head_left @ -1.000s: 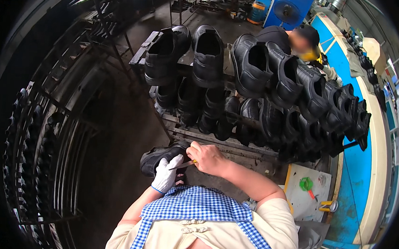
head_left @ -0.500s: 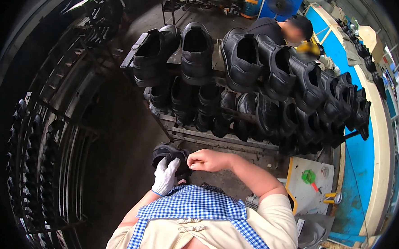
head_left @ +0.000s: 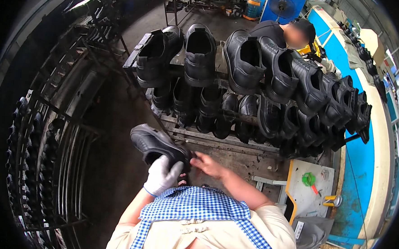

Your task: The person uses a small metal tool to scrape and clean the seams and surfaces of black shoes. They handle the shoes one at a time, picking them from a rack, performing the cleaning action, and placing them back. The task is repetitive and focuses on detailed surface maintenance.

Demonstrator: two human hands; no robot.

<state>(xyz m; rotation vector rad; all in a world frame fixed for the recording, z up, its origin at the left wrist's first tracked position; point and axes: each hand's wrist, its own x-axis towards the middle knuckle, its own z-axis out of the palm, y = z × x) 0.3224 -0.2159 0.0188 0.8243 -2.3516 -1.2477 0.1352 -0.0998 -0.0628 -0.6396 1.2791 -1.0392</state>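
A black shoe (head_left: 153,141) is held in front of my apron, its toe pointing up and to the left. My left hand (head_left: 163,174), in a white knit glove, grips it at the opening, with the fingertips partly inside. Beside the heel end is my bare right hand (head_left: 208,164), its fingers stretched out toward the shoe and a little blurred. Whether those fingertips touch the heel I cannot tell. Ahead, black shoes like this one stand in a row on a rack's upper shelf, among them a shoe (head_left: 200,57) with its heel toward me.
Another row of shoes fills the lower shelf (head_left: 208,136) of the rack. Dark metal racks (head_left: 68,131) stand on the left. At right are a white-topped table (head_left: 312,175) with a green-and-red tool and a blue-sided bench (head_left: 354,177). A person (head_left: 281,34) bends beyond the rack.
The shoe has tilted, its toe swinging up and left, and my left hand has turned with it. My right hand has gone from closed fingers to stretched ones beside the heel.
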